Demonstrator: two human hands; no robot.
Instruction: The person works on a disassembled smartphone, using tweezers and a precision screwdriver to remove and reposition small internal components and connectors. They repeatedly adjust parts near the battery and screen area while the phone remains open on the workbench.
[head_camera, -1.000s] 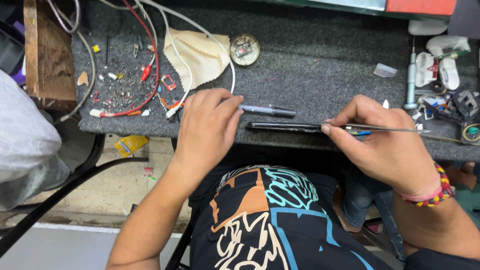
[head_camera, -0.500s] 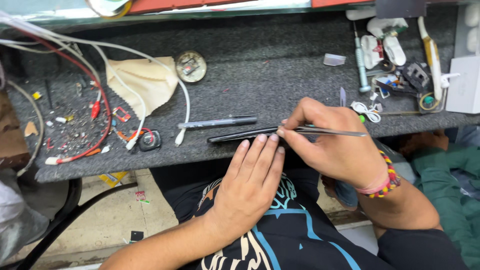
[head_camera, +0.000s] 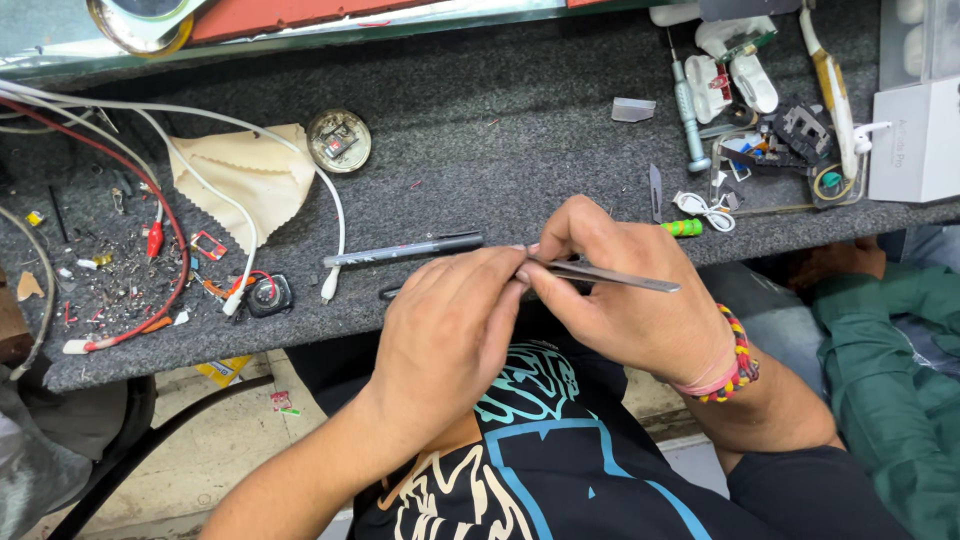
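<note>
Head view: two hands meet over a slim metal tool at the front edge of a grey workbench.

The right hand (head_camera: 625, 300) pinches the metal tweezers (head_camera: 610, 275), fingers closed around them; they are thin, silver-grey, and their free end points right. The left hand (head_camera: 455, 325) has its fingertips pressed against the tool's other end, but whether it grips anything is not clear (the fingers cover that spot). Just behind lies a dark pen (head_camera: 405, 250) on the grey mat (head_camera: 500, 130). A round open case (head_camera: 339, 140) holds small parts, hard to make out. A white box (head_camera: 915, 140) is cut off at the right edge.
</note>
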